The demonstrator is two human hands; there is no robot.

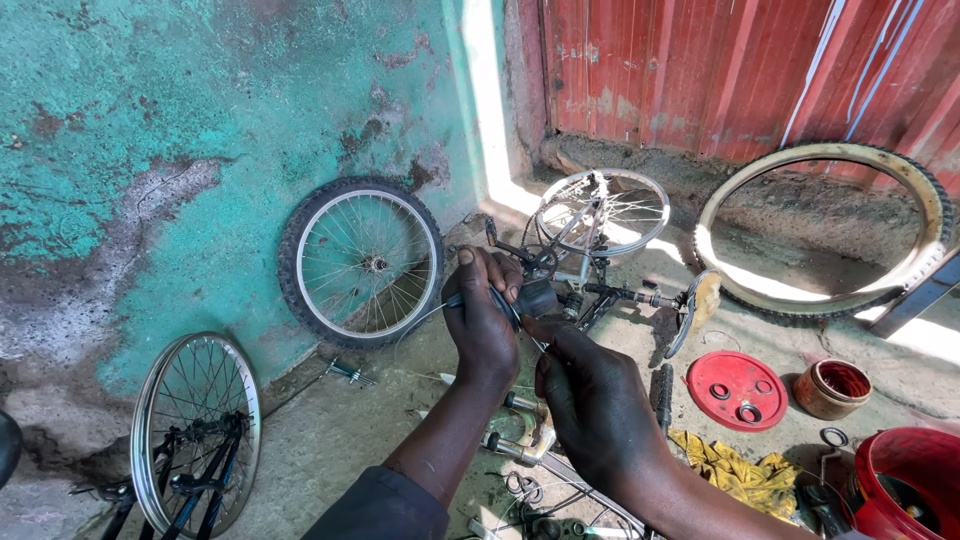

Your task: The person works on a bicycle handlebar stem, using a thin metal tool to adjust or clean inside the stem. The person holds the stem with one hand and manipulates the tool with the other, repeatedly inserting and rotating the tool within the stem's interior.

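We start with the biggest thing, the bare tyre (pixel 930 215) leaning on the red corrugated wall (pixel 700 70) at two o'clock, then the spoked wheel with tyre (pixel 361 262) propped against the peeling turquoise wall (pixel 150 150) at ten o'clock, and a second rimmed wheel (pixel 195 430) at eight o'clock. At twelve o'clock an upturned bicycle frame (pixel 600 250) lies on the concrete floor (pixel 330 440) with its small wheel in sunlight. At four o'clock sit a red bucket (pixel 905 480), a round red lid (pixel 737 390) and a rusty tin (pixel 832 388), with a yellow rag (pixel 740 475) just beside them. In the middle our hands meet — the left hand (pixel 482 325) is curled shut around a thin cable (pixel 425 318) and a small dark part (pixel 535 297), while the right hand (pixel 590 400) pinches the same cable from below, fingers closed. The cable runs out toward nine o'clock from the left fist — thin, pale, hard to trace further.
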